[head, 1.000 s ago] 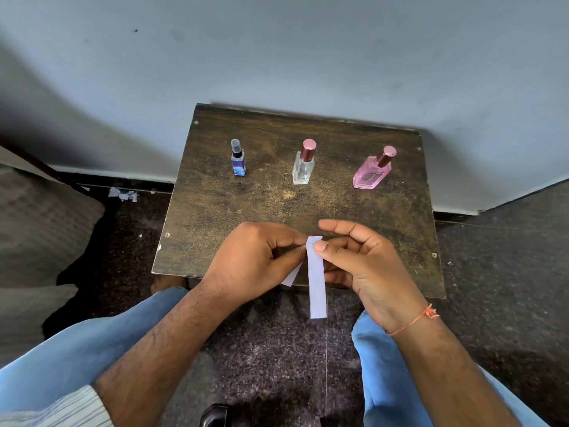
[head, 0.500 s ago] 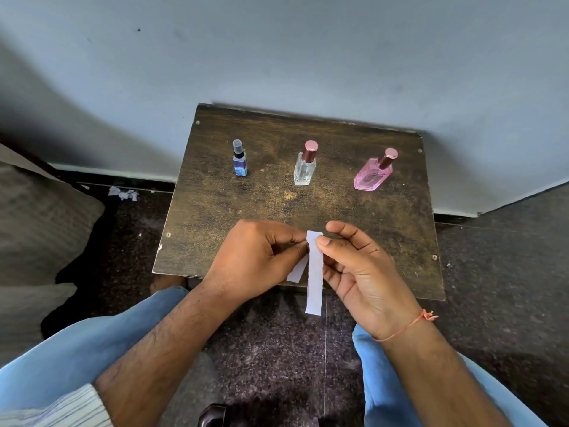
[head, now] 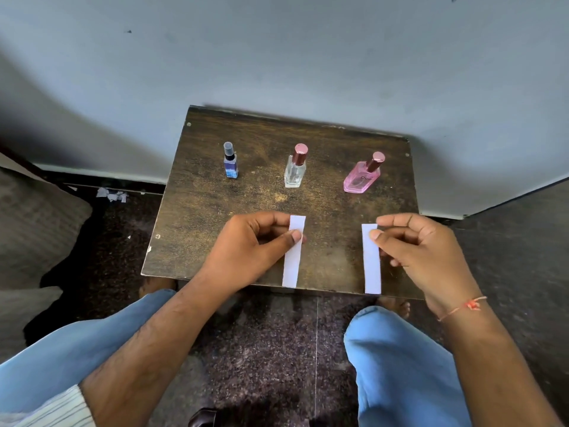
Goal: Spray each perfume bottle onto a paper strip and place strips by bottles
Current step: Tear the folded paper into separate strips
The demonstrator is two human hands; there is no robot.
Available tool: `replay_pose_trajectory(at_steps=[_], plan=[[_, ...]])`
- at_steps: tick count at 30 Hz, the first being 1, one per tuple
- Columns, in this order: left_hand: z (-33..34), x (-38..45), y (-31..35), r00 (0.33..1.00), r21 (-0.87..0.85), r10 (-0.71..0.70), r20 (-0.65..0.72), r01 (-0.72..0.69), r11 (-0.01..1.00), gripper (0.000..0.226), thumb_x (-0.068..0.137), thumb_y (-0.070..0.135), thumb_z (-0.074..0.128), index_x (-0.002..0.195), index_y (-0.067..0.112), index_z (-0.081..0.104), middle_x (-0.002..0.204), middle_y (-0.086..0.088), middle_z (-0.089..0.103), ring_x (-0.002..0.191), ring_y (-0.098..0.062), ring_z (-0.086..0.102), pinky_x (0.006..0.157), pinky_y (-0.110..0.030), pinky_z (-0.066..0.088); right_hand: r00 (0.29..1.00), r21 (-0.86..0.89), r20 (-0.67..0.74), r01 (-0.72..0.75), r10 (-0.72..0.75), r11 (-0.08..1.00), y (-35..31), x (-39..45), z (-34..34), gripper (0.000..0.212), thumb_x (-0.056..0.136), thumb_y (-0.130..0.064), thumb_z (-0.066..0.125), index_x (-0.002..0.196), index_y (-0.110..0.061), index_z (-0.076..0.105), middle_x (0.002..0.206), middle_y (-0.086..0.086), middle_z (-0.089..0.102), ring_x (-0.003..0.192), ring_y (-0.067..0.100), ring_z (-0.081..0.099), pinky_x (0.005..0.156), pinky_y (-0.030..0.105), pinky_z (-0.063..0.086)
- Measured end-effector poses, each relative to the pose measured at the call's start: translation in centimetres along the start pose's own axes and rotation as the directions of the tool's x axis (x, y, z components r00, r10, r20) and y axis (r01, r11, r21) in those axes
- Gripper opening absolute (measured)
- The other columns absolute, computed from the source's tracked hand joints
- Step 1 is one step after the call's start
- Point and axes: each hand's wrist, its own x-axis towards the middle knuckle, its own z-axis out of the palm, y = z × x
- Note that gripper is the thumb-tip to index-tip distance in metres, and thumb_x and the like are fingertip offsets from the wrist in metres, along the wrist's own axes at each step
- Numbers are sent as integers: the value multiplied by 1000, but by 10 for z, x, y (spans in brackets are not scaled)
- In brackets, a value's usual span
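Note:
Three perfume bottles stand in a row on a small dark wooden table (head: 197,211): a slim blue bottle (head: 230,165) on the left, a clear bottle (head: 295,169) with a rose cap in the middle, a pink bottle (head: 361,178) on the right. My left hand (head: 249,251) pinches the top of one white paper strip (head: 292,260), which hangs in front of the clear bottle. A second white strip (head: 371,263) is pinched by my right hand (head: 421,251) in front of the pink bottle. Both strips reach down to the table's near edge.
The table stands against a pale blue wall (head: 277,57). My knees in blue trousers (head: 400,365) are below the table edge. A grey cushion (head: 34,229) lies at the left, with paper scraps (head: 111,195) on the dark floor beside it.
My hands, held together over the near edge with the strips overlapping, have pulled apart. Each now holds one strip, the left moved left and the right moved right.

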Motion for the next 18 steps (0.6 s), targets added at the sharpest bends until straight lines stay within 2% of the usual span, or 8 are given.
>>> replay_pose_trajectory(at_steps=[3,5,7,9,11,13,16,18], plan=[[1,0,4,1000,-64,-28,-2,28,998,24,98,13,79,120,22,74,96,2,87,98,-18,83,99,-39,62,996,-116,-77,27,-36,993,9,9,-15,21,95,-13,83,105,-31,79,94,-5,84,77,0,75,71,25,53],[1,-2,5,998,-109,-65,0,65,992,31,99,10,77,125,23,68,97,-1,87,100,-27,83,94,-42,62,992,-163,-115,33,-52,986,12,13,-20,24,96,-14,82,110,-33,79,97,-9,83,75,-6,74,76,29,55],[-1,-5,7,996,-132,-85,9,85,988,34,99,6,75,126,23,65,96,-2,87,97,-31,82,89,-46,63,987,-190,-153,27,-57,981,12,15,-24,25,96,-15,82,112,-34,79,95,-14,82,77,-7,75,81,36,61],[-5,-6,8,996,-135,-88,6,88,987,34,99,2,74,125,23,64,93,-2,86,90,-25,82,87,-45,65,981,-231,-186,13,-58,973,12,17,-27,25,95,-17,83,111,-36,79,93,-17,81,83,-1,77,92,43,64],[-9,-6,5,995,-146,-98,-10,96,985,33,99,0,73,120,23,63,88,-2,85,81,-15,77,82,-40,65,980,-288,-188,2,-59,958,10,19,-28,25,94,-17,83,110,-37,78,93,-20,79,93,6,77,100,49,63],[-15,-6,3,995,-134,-98,-29,94,987,32,98,-1,74,111,26,63,83,-1,84,75,-14,73,83,-42,61,980,-338,-189,-8,-59,941,8,19,-27,26,94,-18,83,112,-36,78,96,-19,79,97,14,78,102,53,62],[-24,-6,-1,995,-110,-73,-68,66,992,35,97,6,79,92,37,64,82,-7,82,76,-27,71,86,-55,61,974,-439,-217,-32,-72,898,4,20,-25,26,95,-21,83,120,-25,79,105,-8,81,102,19,76,107,46,58],[-30,-8,-1,994,-124,-51,-100,39,992,32,94,15,81,86,39,63,83,-19,80,78,-43,74,85,-61,61,957,-541,-259,-32,-130,840,0,21,-21,29,95,-27,83,122,-20,79,112,2,81,106,24,73,102,42,56]])
